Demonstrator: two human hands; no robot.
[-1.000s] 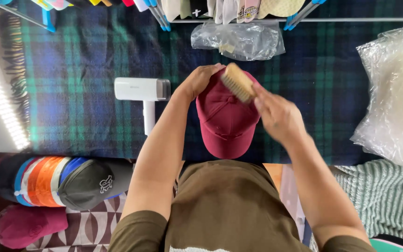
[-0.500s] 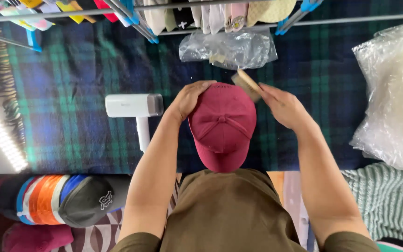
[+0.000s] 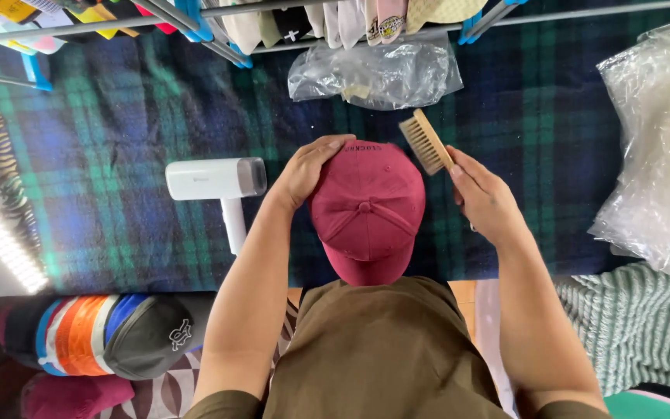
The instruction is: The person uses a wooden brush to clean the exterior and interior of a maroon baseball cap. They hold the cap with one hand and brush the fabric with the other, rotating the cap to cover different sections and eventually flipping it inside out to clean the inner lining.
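Observation:
A dark red cap [image 3: 367, 211] rests crown-up on a blue and green plaid blanket [image 3: 118, 155], its brim pointing toward my body. My left hand [image 3: 308, 168] lies cupped on the cap's upper left side, holding it. My right hand [image 3: 484, 195] grips a wooden brush [image 3: 426, 140] with pale bristles. The brush is lifted off the cap, just past its upper right edge, bristles facing left.
A white handheld steamer [image 3: 219, 186] lies left of the cap. A crumpled clear plastic bag [image 3: 374, 74] sits behind it, with a rack of hanging caps [image 3: 350, 15] above. A large plastic bag [image 3: 657, 147] is at right. Stacked caps [image 3: 110, 334] lie at lower left.
My right hand has drawn the brush off the cap's crown and up to the right. The view has shifted, so the cap sits lower and more centred.

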